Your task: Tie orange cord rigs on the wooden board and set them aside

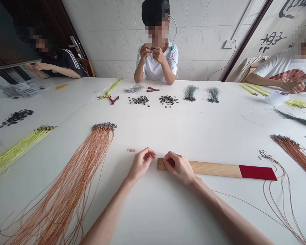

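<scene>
Had right grip [179, 166] pinched over left end of wooden board [214, 169] stretching out to its right; had left grip [140, 163] loosely curled just beside that end; could not tell either's contents.

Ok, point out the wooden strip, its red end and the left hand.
Wooden strip [216, 169], head view: bare wood, mid-length.
Red end [257, 173], head view: its middle.
Left hand [140, 165], head view: mid-hand, behind the fingers.

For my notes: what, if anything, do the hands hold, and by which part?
Right hand: cannot tell; it overlaps the flat, pale wooden strip near its plain end. Left hand: nothing visible.
</scene>
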`<action>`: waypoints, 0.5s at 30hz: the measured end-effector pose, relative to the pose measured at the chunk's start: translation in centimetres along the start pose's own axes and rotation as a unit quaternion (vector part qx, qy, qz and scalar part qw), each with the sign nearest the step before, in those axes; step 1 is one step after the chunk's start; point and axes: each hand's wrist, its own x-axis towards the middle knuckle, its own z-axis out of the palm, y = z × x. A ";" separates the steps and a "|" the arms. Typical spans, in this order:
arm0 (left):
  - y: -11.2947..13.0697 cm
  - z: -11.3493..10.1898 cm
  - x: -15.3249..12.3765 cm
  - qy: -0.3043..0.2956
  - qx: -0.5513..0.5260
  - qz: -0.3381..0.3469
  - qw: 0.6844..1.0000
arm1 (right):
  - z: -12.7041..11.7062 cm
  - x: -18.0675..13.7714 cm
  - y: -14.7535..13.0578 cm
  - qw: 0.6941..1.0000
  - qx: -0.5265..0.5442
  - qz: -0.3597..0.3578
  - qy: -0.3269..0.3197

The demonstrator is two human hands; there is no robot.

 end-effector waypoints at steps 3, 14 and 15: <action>0.0 0.0 0.0 -0.007 0.005 -0.003 1.000 | 0.0 0.0 -0.1 1.000 -0.007 0.000 0.003; -0.3 0.1 0.0 -0.023 0.028 0.018 0.999 | 0.1 0.1 0.2 0.999 -0.022 -0.023 0.015; -0.3 0.1 0.0 -0.025 0.028 0.020 0.999 | 0.1 0.1 0.2 0.999 -0.023 -0.026 0.016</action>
